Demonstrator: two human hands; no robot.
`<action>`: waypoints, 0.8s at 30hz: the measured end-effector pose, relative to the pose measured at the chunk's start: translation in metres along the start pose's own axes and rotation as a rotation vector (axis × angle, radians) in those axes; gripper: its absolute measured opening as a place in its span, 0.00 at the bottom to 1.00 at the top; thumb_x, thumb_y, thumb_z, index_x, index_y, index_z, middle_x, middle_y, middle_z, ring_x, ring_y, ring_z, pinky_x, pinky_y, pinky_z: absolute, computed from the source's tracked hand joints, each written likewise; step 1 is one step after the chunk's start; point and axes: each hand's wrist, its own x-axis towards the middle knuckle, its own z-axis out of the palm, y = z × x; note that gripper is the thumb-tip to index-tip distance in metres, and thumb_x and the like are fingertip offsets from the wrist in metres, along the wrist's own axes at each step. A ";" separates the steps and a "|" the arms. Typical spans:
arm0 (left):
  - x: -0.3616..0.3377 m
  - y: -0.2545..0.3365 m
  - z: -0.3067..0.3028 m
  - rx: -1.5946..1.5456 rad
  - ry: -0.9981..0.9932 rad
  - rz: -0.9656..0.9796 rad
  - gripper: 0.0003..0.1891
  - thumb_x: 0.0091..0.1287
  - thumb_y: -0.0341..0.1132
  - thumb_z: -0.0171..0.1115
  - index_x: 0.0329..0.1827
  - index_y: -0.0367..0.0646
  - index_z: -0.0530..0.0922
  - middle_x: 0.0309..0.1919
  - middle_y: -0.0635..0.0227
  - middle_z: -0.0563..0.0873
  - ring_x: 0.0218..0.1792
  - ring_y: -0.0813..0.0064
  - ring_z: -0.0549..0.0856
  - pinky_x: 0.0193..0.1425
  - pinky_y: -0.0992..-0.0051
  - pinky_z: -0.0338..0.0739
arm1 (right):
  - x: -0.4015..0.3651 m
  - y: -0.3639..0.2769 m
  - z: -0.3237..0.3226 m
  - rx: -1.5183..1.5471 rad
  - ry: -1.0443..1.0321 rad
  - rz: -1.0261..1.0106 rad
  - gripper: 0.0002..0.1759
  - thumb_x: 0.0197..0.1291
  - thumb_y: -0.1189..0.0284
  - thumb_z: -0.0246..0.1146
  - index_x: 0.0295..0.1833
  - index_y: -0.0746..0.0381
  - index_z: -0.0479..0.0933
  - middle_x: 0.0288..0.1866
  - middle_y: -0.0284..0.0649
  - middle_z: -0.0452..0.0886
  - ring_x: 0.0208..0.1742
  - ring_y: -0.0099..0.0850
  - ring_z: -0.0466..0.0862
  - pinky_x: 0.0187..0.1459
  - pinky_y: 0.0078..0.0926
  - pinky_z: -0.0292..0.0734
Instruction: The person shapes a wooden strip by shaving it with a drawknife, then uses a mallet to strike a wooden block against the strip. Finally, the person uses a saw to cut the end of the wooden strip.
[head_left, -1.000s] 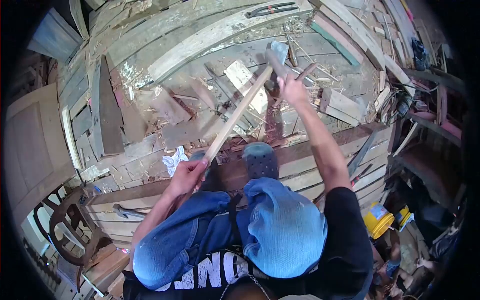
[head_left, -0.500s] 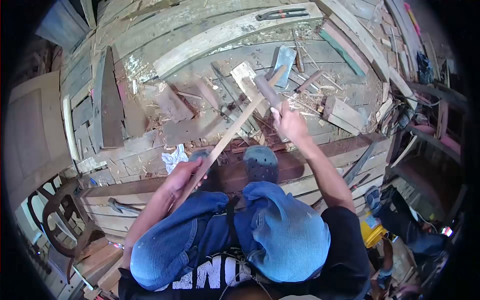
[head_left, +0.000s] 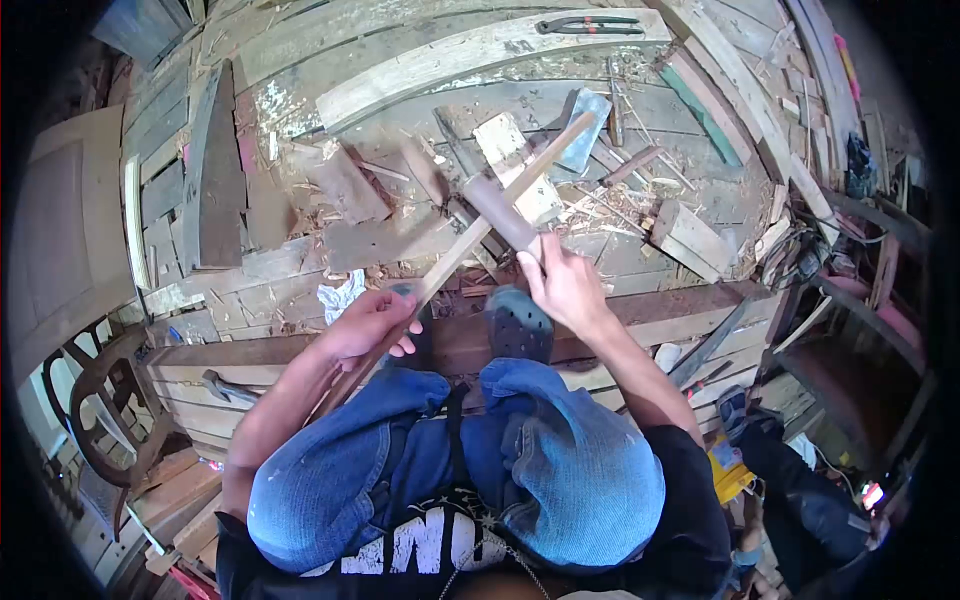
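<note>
Forearms angled inward, left hand holding stick

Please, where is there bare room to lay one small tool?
The pale curved board looks bare left of the pliers, and the planks beyond it look mostly bare too. Between that board and the right shoe it is crowded: offcuts and a blue sheet lie near the wooden strip in the left hand.

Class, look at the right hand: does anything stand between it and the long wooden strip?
Yes: the greyish-brown piece held in the right hand crosses over the wooden strip. Nothing visible separates the left hand from the strip.
</note>
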 end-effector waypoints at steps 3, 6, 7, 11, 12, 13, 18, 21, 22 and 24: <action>0.007 -0.003 -0.003 0.043 -0.027 0.031 0.17 0.74 0.45 0.51 0.43 0.37 0.73 0.31 0.66 0.81 0.25 0.74 0.84 0.28 0.78 0.81 | -0.010 -0.008 0.016 -0.047 -0.016 -0.091 0.20 0.67 0.57 0.54 0.49 0.65 0.66 0.18 0.53 0.78 0.20 0.53 0.82 0.21 0.50 0.77; 0.016 -0.012 -0.004 0.123 -0.056 0.116 0.16 0.74 0.45 0.51 0.40 0.39 0.74 0.27 0.69 0.80 0.21 0.78 0.81 0.24 0.81 0.75 | -0.011 0.004 0.025 -0.096 0.003 -0.129 0.19 0.67 0.58 0.55 0.46 0.64 0.66 0.18 0.53 0.78 0.20 0.53 0.81 0.20 0.50 0.76; 0.016 -0.016 -0.004 0.185 -0.066 0.164 0.16 0.74 0.45 0.51 0.38 0.40 0.75 0.25 0.71 0.79 0.19 0.81 0.78 0.21 0.83 0.71 | -0.008 0.013 0.027 -0.111 0.048 -0.165 0.18 0.67 0.59 0.55 0.44 0.64 0.66 0.19 0.54 0.78 0.20 0.54 0.81 0.20 0.49 0.75; 0.015 -0.023 0.002 0.125 -0.094 0.171 0.17 0.75 0.46 0.49 0.33 0.42 0.74 0.23 0.74 0.76 0.18 0.85 0.74 0.18 0.83 0.64 | 0.053 0.076 0.002 0.017 0.107 0.297 0.20 0.70 0.57 0.49 0.48 0.66 0.66 0.17 0.54 0.76 0.19 0.53 0.80 0.21 0.49 0.76; 0.015 -0.024 0.002 0.097 -0.084 0.128 0.17 0.75 0.45 0.49 0.33 0.41 0.73 0.23 0.74 0.75 0.17 0.85 0.73 0.18 0.83 0.63 | 0.059 0.064 -0.013 0.076 0.026 0.424 0.20 0.71 0.58 0.48 0.48 0.67 0.65 0.17 0.56 0.77 0.20 0.56 0.80 0.23 0.50 0.77; 0.019 -0.017 -0.002 0.075 -0.066 0.101 0.17 0.75 0.45 0.49 0.34 0.41 0.73 0.23 0.74 0.75 0.17 0.85 0.72 0.18 0.82 0.63 | 0.050 0.052 -0.007 -0.049 0.039 0.239 0.20 0.71 0.58 0.46 0.49 0.67 0.65 0.18 0.58 0.77 0.22 0.57 0.80 0.24 0.50 0.77; 0.014 -0.014 0.001 -0.027 -0.091 0.066 0.16 0.75 0.45 0.50 0.36 0.41 0.73 0.22 0.74 0.74 0.16 0.85 0.69 0.17 0.82 0.61 | 0.067 0.068 -0.013 -0.013 0.040 0.357 0.24 0.71 0.54 0.42 0.49 0.67 0.64 0.22 0.60 0.79 0.27 0.60 0.82 0.27 0.52 0.78; 0.016 -0.012 -0.002 -0.041 -0.090 0.069 0.16 0.75 0.45 0.49 0.36 0.41 0.73 0.22 0.74 0.73 0.16 0.86 0.70 0.17 0.82 0.61 | 0.042 0.033 0.013 -0.061 0.024 0.073 0.22 0.69 0.54 0.48 0.46 0.66 0.64 0.20 0.55 0.79 0.23 0.56 0.81 0.25 0.50 0.78; 0.013 -0.015 -0.001 -0.041 -0.082 0.068 0.16 0.75 0.45 0.49 0.35 0.41 0.72 0.22 0.74 0.73 0.16 0.86 0.69 0.17 0.82 0.61 | 0.021 0.012 0.015 -0.115 -0.040 -0.073 0.22 0.69 0.55 0.50 0.46 0.66 0.64 0.20 0.54 0.79 0.22 0.56 0.81 0.25 0.50 0.78; 0.012 -0.015 -0.002 -0.026 -0.088 0.072 0.16 0.75 0.45 0.49 0.34 0.42 0.72 0.22 0.74 0.73 0.16 0.86 0.69 0.16 0.82 0.60 | 0.040 0.032 0.008 -0.191 -0.022 -0.009 0.20 0.68 0.57 0.52 0.45 0.66 0.65 0.19 0.54 0.79 0.23 0.54 0.82 0.23 0.51 0.78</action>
